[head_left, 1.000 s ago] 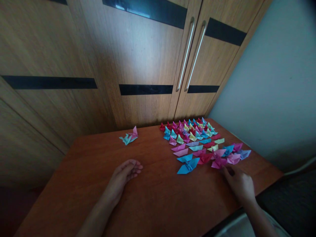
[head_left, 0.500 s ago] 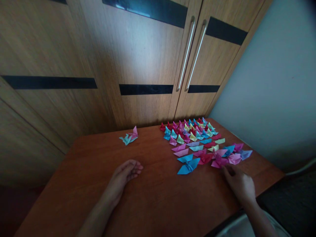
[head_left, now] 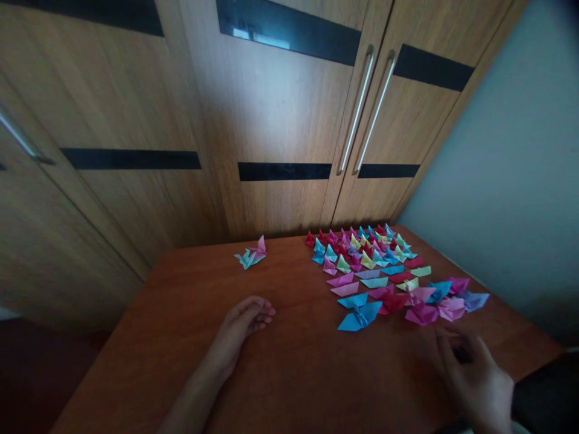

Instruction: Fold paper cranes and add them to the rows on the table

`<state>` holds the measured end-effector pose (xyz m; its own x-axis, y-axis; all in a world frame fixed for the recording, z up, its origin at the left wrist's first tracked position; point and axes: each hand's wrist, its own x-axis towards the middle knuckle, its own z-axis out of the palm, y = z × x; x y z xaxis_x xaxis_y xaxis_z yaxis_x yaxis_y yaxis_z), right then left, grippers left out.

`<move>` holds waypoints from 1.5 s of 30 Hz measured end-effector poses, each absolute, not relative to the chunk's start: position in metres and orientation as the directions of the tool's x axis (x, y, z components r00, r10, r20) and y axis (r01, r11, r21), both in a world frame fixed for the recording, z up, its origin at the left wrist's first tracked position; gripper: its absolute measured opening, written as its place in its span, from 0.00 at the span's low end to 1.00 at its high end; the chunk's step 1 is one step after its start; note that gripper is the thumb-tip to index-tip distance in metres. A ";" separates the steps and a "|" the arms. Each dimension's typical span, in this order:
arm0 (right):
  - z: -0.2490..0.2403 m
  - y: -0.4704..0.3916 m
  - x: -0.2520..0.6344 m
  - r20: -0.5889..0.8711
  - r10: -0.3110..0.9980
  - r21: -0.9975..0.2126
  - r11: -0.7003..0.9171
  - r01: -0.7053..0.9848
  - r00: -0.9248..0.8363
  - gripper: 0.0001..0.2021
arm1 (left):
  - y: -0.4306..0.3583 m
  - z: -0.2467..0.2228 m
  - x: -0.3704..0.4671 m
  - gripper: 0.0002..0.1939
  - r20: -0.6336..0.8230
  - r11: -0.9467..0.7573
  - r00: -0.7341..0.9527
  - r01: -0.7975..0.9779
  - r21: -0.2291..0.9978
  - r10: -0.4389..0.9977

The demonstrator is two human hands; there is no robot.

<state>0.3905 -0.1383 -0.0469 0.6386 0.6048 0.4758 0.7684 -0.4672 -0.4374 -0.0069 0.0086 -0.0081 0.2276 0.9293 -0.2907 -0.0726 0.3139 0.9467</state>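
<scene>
The right hand had drawn back from the paper figures toward the near edge of the table; half a second earlier its fingertips were at the magenta paper bird, and now they hung just short of it, apart from it, fingers loosely curled and holding nothing. The left hand lay where it had been, resting on the tabletop with its fingers slack and slightly bent, gripping nothing. The view had shifted a little, so the rows of folded paper shapes sat farther right and lower in the picture, though they themselves lay unmoved on the right half of the table, the large blue paper bird nearest the middle. A small teal and pink pair of folded pieces stood alone near the far edge, well apart from the rest. Behind the table stood the wooden wardrobe with its long metal handles. The right hand was blurred and its wrist cut off by the bottom edge; the far rows of paper were too small to tell one from another.
</scene>
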 end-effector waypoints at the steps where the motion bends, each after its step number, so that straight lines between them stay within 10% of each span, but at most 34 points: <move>1: -0.045 -0.139 0.378 0.496 0.602 -0.454 -0.434 0.778 0.626 0.20 | 0.008 -0.008 -0.007 0.12 -0.284 0.310 0.233 -0.086 0.947 0.930; 10: -0.005 -0.048 0.183 0.335 0.941 -0.723 0.291 0.626 -0.051 0.08 | 0.017 -0.012 -0.018 0.15 -0.252 0.257 0.055 -0.166 0.952 0.966; 28: -0.044 0.005 0.140 0.273 0.961 -0.874 0.265 0.407 -0.041 0.11 | 0.113 -0.020 -0.034 0.15 0.025 0.057 -0.266 0.296 0.954 0.964; 45: -0.037 0.005 0.145 0.161 0.984 -0.973 0.144 0.182 0.082 0.16 | 0.015 -0.018 -0.028 0.15 0.040 -0.041 0.010 0.327 0.944 0.999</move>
<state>0.1454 0.0052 -0.0372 0.0819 0.9836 0.1608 0.1818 0.1439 -0.9727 -0.0285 0.0153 -0.0181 0.0103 0.9992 0.0396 0.3274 -0.0408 0.9440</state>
